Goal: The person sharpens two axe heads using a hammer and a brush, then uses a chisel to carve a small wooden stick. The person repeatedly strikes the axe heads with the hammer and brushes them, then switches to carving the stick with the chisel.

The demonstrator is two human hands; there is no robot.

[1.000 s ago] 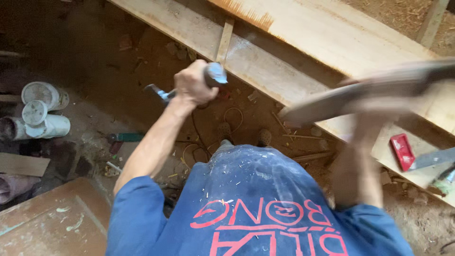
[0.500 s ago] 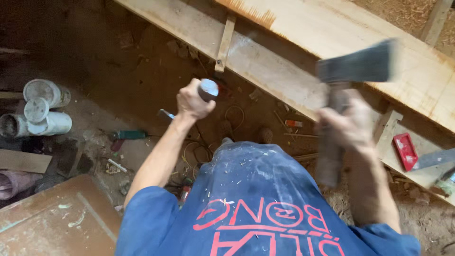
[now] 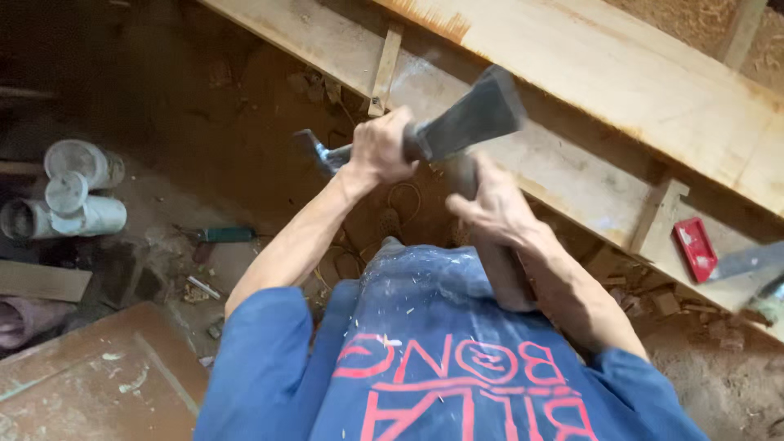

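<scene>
My left hand (image 3: 380, 149) is closed around a chisel (image 3: 317, 152); its metal tip sticks out to the left, over the dirt floor. My right hand (image 3: 492, 211) grips the wooden handle of a dark-headed hatchet (image 3: 476, 114). The hatchet's flat head rests against the chisel's butt end, just right of my left fist. Both hands are in front of my blue shirt, below a long pale wooden beam (image 3: 572, 175). Whatever the chisel tip touches is too dark to make out.
A wider plank (image 3: 653, 90) lies above the beam. Several white pipe pieces (image 3: 73, 192) sit at the left. A green-handled tool (image 3: 224, 234) lies on the dirt, a red flat object (image 3: 694, 247) and a saw blade (image 3: 747, 261) at the right, a wooden board (image 3: 90, 376) bottom left.
My right hand swung the hatchet down from the raised right side onto the chisel's end. My left hand with the chisel shifted slightly right.
</scene>
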